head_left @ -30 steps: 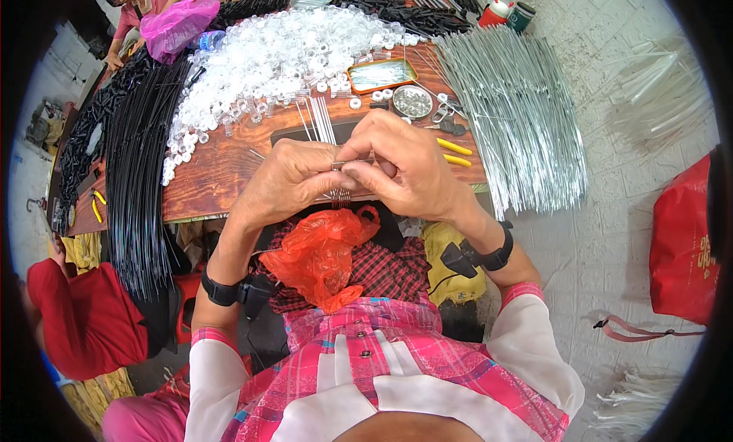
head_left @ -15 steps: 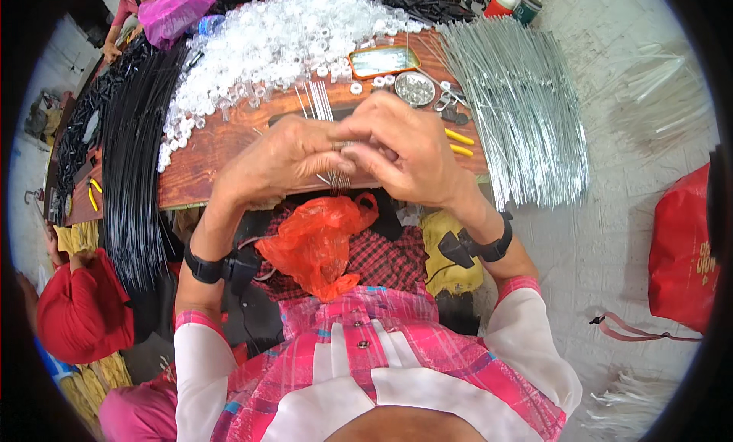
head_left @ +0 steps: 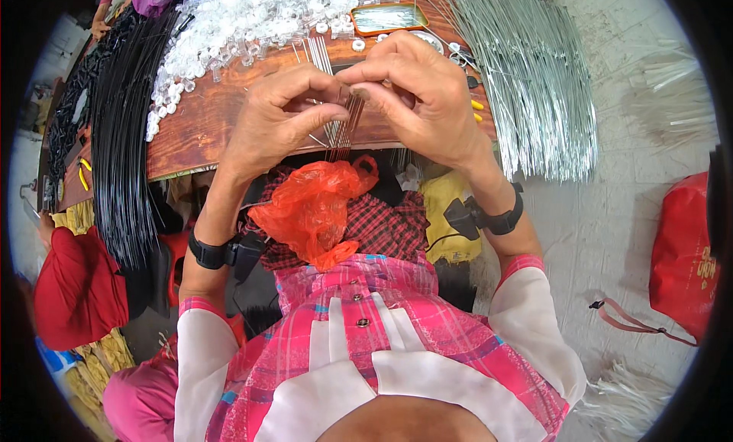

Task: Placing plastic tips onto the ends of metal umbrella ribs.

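My left hand (head_left: 286,117) is bent, its thumb and fingertips drawn close together above the table's near edge. Facing it, my right hand (head_left: 431,106) pinches thumb against forefinger. The fingertips of both hands nearly meet, and whatever small thing they hold is too fine to make out. Right under the fingers lies a loose row of thin metal rods (head_left: 350,129), with their near ends jutting past the table edge. Several pale rods (head_left: 319,56) show just beyond my left hand. An orange-rimmed tray (head_left: 389,17) of thin silvery pieces stands farther back.
Clear and white plastic pieces (head_left: 252,22) heap on the wooden table (head_left: 202,125). Long black strands (head_left: 126,152) drape over its left edge, silvery wires (head_left: 527,90) over its right. A red plastic bag (head_left: 309,213) lies on my lap. Other people sit at the left.
Both hands have risen away from me and parted slightly at the fingertips, uncovering more of the rods. The view has tilted, so the table sits higher in it.
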A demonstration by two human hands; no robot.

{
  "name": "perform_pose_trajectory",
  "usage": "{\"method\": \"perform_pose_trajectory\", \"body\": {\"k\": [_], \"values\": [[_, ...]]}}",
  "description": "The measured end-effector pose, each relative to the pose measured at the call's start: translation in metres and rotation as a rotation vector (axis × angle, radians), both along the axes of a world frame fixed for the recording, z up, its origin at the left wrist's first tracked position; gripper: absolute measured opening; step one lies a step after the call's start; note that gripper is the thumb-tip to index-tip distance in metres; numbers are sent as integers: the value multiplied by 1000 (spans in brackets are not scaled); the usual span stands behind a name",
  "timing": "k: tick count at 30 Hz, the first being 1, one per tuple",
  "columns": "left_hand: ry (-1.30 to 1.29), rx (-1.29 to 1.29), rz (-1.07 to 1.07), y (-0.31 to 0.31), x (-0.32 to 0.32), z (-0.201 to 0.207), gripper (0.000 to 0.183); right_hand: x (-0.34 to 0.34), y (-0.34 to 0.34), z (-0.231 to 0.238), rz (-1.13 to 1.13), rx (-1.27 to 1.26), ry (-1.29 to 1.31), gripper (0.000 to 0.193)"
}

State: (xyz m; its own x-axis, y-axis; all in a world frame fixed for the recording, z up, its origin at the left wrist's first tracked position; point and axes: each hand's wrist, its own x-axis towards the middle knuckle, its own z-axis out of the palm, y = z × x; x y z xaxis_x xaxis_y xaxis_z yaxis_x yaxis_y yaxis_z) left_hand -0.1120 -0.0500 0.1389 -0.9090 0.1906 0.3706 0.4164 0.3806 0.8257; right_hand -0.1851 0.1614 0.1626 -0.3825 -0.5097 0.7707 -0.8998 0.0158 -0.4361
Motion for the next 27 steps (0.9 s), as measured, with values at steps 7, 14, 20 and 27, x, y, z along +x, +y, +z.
{"method": "perform_pose_trajectory", "body": {"k": [7,14,20,27], "values": [[195,-110,35,1,3,3,12,4,0,3,-18,12,28,16],[101,2,117,11,15,8,17,9,2,3,7,3,-11,13],[119,60,130,16,20,3,15,13,3,2,-4,-18,-49,12],[118,112,111,17,22,-3,15,16,6,0,39,23,-92,17]]}}
